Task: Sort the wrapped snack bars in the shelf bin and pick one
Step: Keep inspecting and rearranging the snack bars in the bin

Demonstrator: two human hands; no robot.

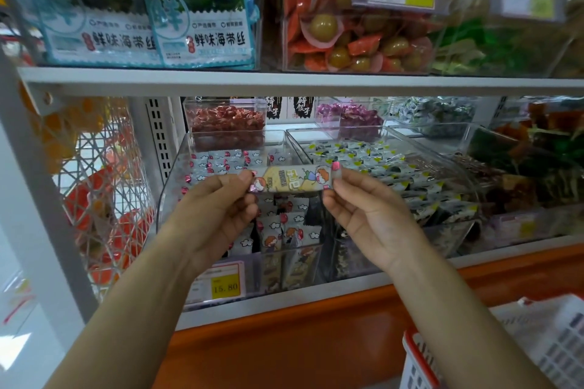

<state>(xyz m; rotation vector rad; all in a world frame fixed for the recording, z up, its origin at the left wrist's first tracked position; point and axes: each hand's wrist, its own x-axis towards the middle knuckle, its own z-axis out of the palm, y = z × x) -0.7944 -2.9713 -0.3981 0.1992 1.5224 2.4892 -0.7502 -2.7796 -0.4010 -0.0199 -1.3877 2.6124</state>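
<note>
I hold one wrapped snack bar [292, 179] level in front of the shelf, its pale wrapper printed with a cartoon figure and a yellow patch. My left hand [218, 210] pinches its left end and my right hand [363, 208] pinches its right end. Behind and below it stands a clear plastic shelf bin [177, 174] filled with several more bars [284, 230] in the same white wrapper with red dots. My hands hide part of the bin's middle.
A second clear bin [410, 148] with green-and-black wrapped snacks sits right of it. A yellow price tag [224, 286] reads 15.80. The upper shelf edge [284, 80] runs above. A white-and-red basket [505, 347] is low right; a wire rack [104, 199] hangs left.
</note>
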